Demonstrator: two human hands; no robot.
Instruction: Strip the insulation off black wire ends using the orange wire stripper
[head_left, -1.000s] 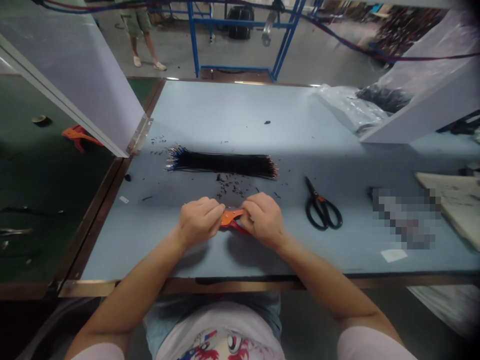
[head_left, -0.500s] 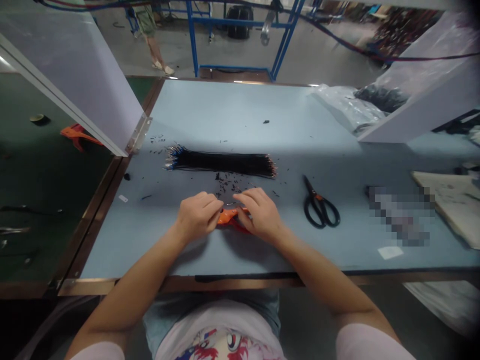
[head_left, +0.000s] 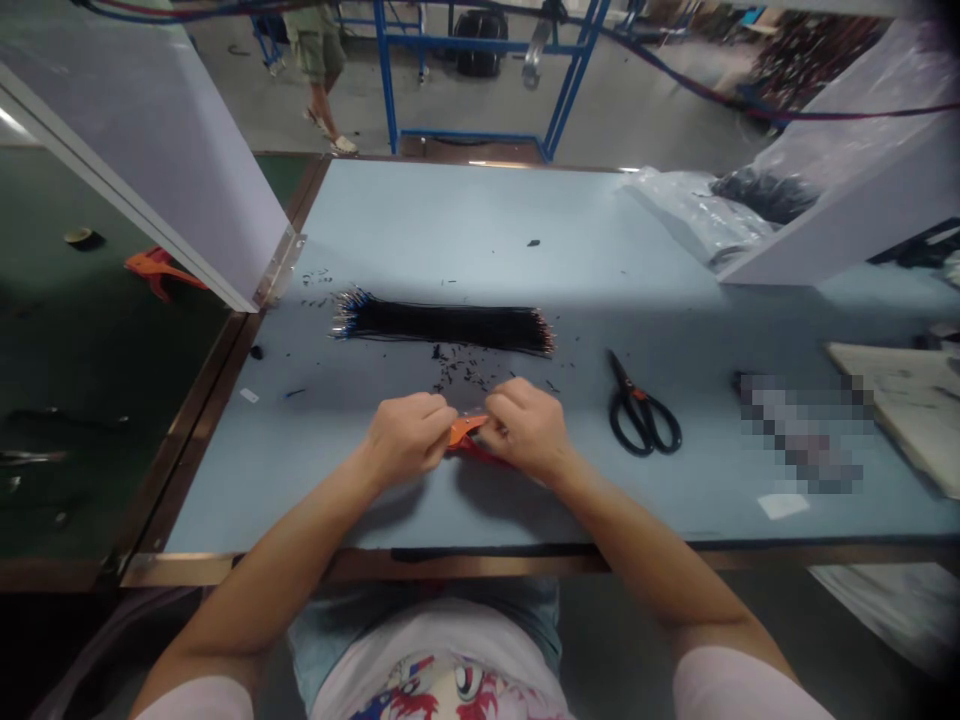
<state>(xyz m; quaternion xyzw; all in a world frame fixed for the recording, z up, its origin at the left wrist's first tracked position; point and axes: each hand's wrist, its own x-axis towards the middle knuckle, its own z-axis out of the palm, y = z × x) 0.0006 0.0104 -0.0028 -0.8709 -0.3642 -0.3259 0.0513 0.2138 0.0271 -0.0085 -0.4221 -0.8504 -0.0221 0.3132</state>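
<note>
Between my two hands, close to the front of the blue table, is an orange wire stripper [head_left: 466, 428] with red handles that run under my right palm. My right hand [head_left: 529, 430] is closed around it, thumb and forefinger pinched together. At its left end my left hand [head_left: 411, 432] is closed, fingertips bunched against the tool; what they pinch is hidden. Just beyond lies a flat bundle of black wires [head_left: 450, 325], with blue and bare metal at its left ends and coppery right ends. Small black scraps [head_left: 461, 372] are scattered between bundle and hands.
Black-handled scissors [head_left: 641, 410] lie to the right, before a blurred-out item [head_left: 802, 435] and a pale board [head_left: 900, 400]. White panels [head_left: 172, 150] rise on both sides. A plastic bag [head_left: 697, 215] sits back right. Beyond the table, a person's legs [head_left: 319, 85] show.
My right thumb and fingers have drawn together, and both hands have shifted slightly right with the stripper. In the background, the person has taken a step.
</note>
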